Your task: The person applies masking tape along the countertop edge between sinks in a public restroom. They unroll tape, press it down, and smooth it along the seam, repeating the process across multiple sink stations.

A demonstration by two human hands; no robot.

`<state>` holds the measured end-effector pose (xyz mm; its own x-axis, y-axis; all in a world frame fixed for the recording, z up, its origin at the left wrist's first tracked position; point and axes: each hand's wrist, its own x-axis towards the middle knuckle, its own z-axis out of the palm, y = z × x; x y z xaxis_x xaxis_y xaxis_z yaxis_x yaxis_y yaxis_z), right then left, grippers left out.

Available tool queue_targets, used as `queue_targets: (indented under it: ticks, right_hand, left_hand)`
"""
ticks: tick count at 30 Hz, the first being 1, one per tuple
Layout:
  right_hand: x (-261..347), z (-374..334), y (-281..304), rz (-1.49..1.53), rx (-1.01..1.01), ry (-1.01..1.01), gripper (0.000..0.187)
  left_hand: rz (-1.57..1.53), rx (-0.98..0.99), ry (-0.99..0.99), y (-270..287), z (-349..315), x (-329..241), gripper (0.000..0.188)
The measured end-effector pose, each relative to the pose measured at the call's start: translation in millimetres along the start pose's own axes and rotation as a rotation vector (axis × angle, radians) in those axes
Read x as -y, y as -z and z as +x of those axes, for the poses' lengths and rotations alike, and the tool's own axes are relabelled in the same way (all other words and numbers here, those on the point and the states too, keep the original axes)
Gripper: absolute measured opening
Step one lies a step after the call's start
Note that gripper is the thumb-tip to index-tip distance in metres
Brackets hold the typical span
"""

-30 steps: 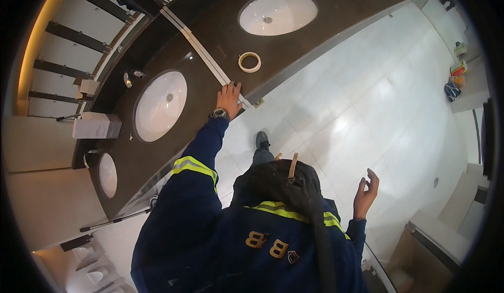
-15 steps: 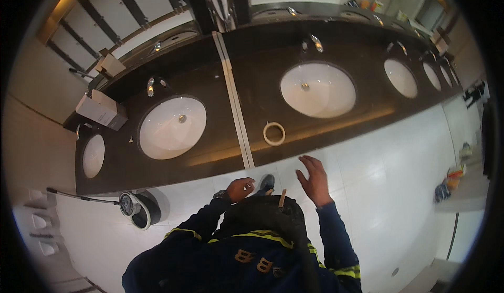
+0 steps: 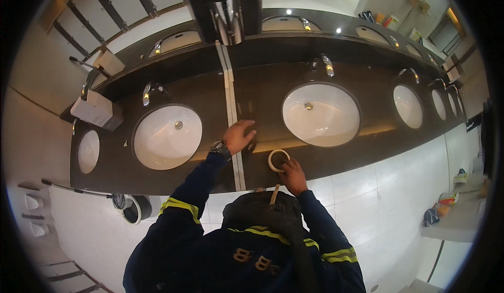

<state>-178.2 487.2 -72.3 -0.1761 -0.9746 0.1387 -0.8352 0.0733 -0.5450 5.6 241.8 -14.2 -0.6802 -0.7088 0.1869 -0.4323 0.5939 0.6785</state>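
A pale roll of tape (image 3: 270, 161) lies on the dark countertop (image 3: 257, 91), near its front edge. My right hand (image 3: 295, 178) has its fingers closed on the near right side of that ring. Over the counter to the left, my left hand (image 3: 239, 137) reaches forward with its fingers stretched out and nothing in them. Its wrist, wearing a dark watch (image 3: 221, 148), lies beside a pair of pale strips (image 3: 238, 172) that run from the back of the counter to its front edge. Whether the left fingertips touch the surface, I cannot tell.
White sinks flank the strips, one basin (image 3: 168, 137) to the left and another (image 3: 322, 115) to the right, each with a chrome tap. A white box (image 3: 97, 110) stands at the far left. A dark bin (image 3: 137, 209) sits on the floor below, and a mirror lines the back.
Both hands have moved forward from in front of the counter to above it. The right has gone leftward to the roll of tape and closed on it; the left reaches past the front edge.
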Motion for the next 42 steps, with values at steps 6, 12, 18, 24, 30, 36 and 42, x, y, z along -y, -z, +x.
queue_targets:
  ticks: [6, 12, 18, 24, 30, 36, 42]
  right_hand:
    - [-41.0, -85.3, 88.1, 0.224, -0.228, -0.302, 0.024]
    - [-51.6, -151.6, 191.0, 0.632, -0.400, -0.427, 0.025]
    - [-79.3, -173.0, 300.4, 0.510, -0.468, -0.066, 0.023]
    - [-117.9, -210.5, 362.6, 0.432, -0.450, 0.119, 0.028]
    - [-131.9, -233.3, 415.5, 0.497, -0.684, 0.048, 0.041]
    - [-138.3, -253.3, 446.3, 0.753, -0.573, 0.066, 0.046]
    - [-158.5, -287.1, 434.5, 0.800, -0.570, 0.024, 0.052]
  left_hand:
    - [-0.172, 0.257, 0.044, -102.7, -9.8, -65.7, 0.038]
    - [-0.619, 0.445, 0.077, -193.8, -28.3, -169.6, 0.032]
    - [-1.037, 0.506, -0.029, -180.2, -2.4, -368.0, 0.042]
    - [-0.986, 0.412, 0.065, -196.3, -29.4, -494.6, 0.029]
    - [-0.579, 0.295, -0.177, -199.6, -40.9, -538.9, 0.019]
    - [-0.404, 0.247, -0.429, -209.0, -50.6, -578.0, 0.020]
    - [-0.381, 0.299, -0.457, -232.6, -50.2, -592.3, 0.021]
